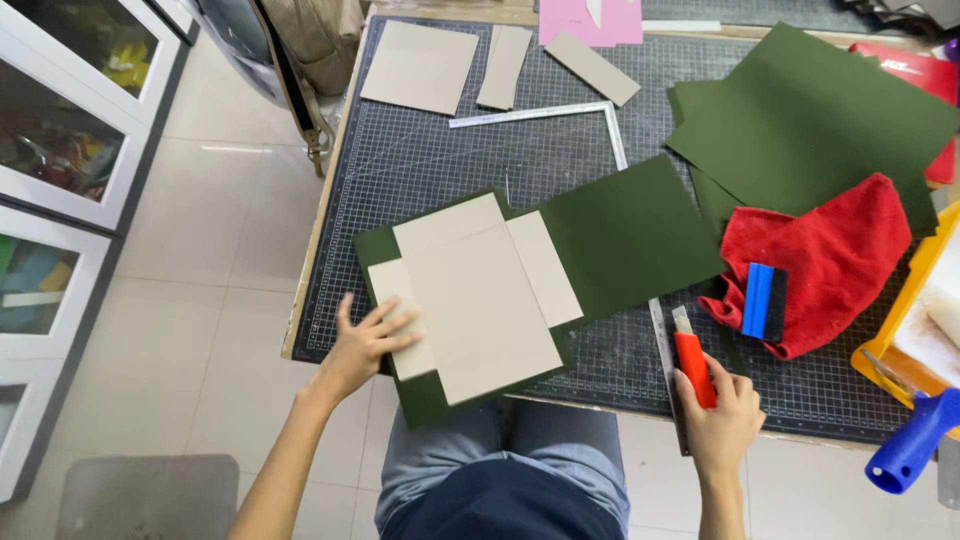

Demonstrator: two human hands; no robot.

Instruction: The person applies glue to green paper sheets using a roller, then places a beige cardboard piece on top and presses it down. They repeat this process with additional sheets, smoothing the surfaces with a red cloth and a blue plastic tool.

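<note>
A dark green sheet [625, 235] lies on the cutting mat [440, 160] with three grey board pieces on it; the largest board [480, 300] is in the middle. My left hand [365, 340] presses flat on the left narrow board [398, 285], fingers spread. My right hand [718, 415] grips a red utility knife [693, 362], blade pointing away from me, beside a metal ruler [662, 345] at the table's front edge.
A red cloth [835, 250] with a blue squeegee [765, 300] lies right of the sheet. More green sheets [810, 115] sit at the back right, spare grey boards [420, 65] and a metal square [560, 112] at the back. An orange tray [915, 310] and blue handle [915, 440] are far right.
</note>
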